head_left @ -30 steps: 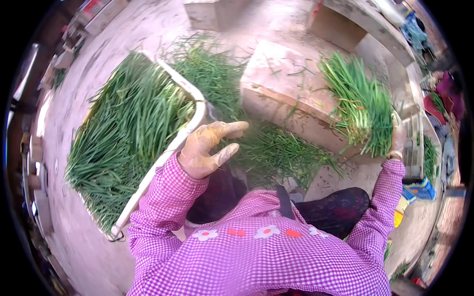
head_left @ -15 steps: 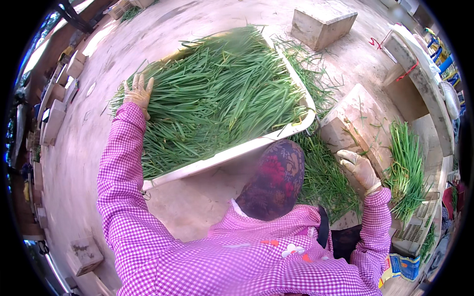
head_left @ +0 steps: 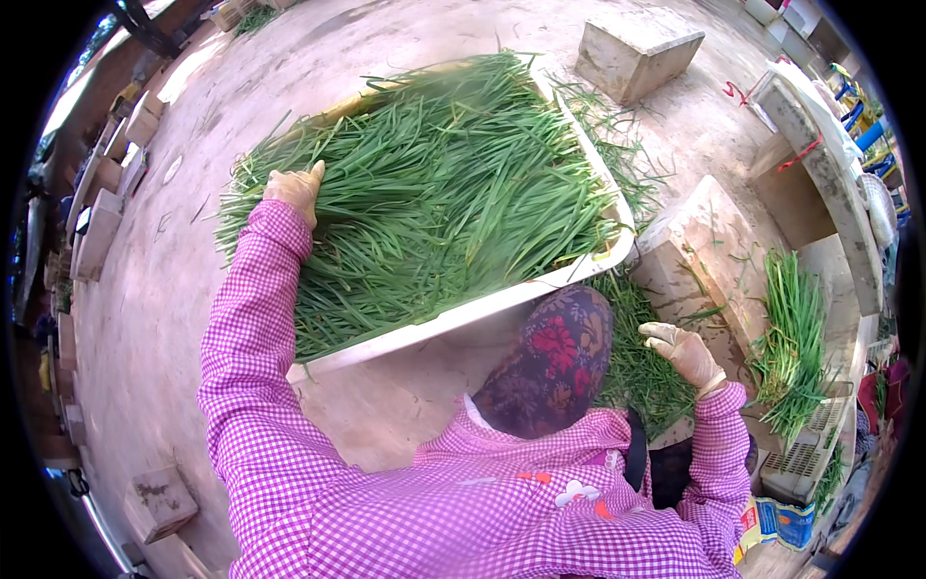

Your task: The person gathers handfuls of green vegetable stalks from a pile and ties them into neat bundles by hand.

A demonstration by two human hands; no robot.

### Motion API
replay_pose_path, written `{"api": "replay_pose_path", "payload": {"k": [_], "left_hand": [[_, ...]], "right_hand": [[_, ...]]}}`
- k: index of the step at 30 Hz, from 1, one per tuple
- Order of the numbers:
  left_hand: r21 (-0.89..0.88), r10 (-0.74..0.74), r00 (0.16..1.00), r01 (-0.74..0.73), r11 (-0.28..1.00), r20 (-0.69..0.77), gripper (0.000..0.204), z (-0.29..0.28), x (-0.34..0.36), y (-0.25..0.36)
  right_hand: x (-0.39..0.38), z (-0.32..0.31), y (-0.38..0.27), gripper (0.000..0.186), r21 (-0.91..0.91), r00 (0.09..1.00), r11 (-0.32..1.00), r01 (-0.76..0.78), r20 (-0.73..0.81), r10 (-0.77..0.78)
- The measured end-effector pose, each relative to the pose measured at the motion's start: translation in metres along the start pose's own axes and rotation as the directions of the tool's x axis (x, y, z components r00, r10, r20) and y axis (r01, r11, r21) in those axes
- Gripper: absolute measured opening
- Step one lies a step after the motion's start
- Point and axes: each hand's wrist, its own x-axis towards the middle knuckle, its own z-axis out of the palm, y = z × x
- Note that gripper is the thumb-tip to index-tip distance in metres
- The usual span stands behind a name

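A large white tub (head_left: 463,316) full of long green chives (head_left: 453,183) lies before me. My left hand (head_left: 295,191), in a pale glove, is closed on a bunch of chives at the tub's left side. The bunch's paler ends stick out beyond the left edge. On the right, my right hand (head_left: 687,357), gloved too, hovers over loose green leaves (head_left: 648,386) beside my knee. Its fingers are loosely bent and a little apart, with nothing visible in them. Close to it, a separate bundle of chives (head_left: 793,328) lies beside a stone block (head_left: 696,261).
My knee (head_left: 555,362) is against the tub's near side. Another block (head_left: 639,56) stands at the back right, and a curved slab (head_left: 820,174) at the far right. Beneath the bundle is a slotted plastic crate (head_left: 796,473). A blue and yellow bag (head_left: 779,521) lies nearer me.
My left hand was spread flat on the chives; its fingers have closed round a bunch. My right hand has come down and slightly left, away from the stone block.
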Motion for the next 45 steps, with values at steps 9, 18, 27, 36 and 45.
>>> {"api": "replay_pose_path", "payload": {"k": [9, 18, 27, 36, 45], "left_hand": [[-0.011, 0.014, 0.910, -0.020, 1.000, -0.415, 0.041, 0.054, -0.101, 0.069], [-0.331, -0.225, 0.960, 0.161, 0.930, -0.165, 0.056, 0.019, -0.101, 0.032], [-0.797, -0.650, 0.724, -0.524, -0.300, -0.232, 0.049, 0.015, -0.122, -0.072], [-0.402, -0.560, 0.827, -0.533, -0.745, -0.059, 0.043, 0.034, -0.149, -0.072], [-0.202, -0.128, 0.966, -0.175, -0.964, -0.225, 0.029, 0.023, -0.165, 0.023]], "right_hand": [[0.011, 0.010, -0.007, 0.037, -0.063, 0.995, 0.995, 0.075, 0.063, -0.071], [0.000, -0.002, -0.021, 0.036, -0.072, 0.980, 0.979, 0.193, -0.024, -0.195], [-0.001, -0.007, -0.047, 0.035, 0.520, 0.960, 0.816, 0.251, -0.239, -0.143], [0.058, 0.065, -0.183, 0.044, 0.540, 0.864, 0.746, 0.391, 0.064, -0.499], [0.136, 0.172, -0.247, 0.079, 0.560, 0.645, 0.506, 0.656, -0.070, -0.761]]}}
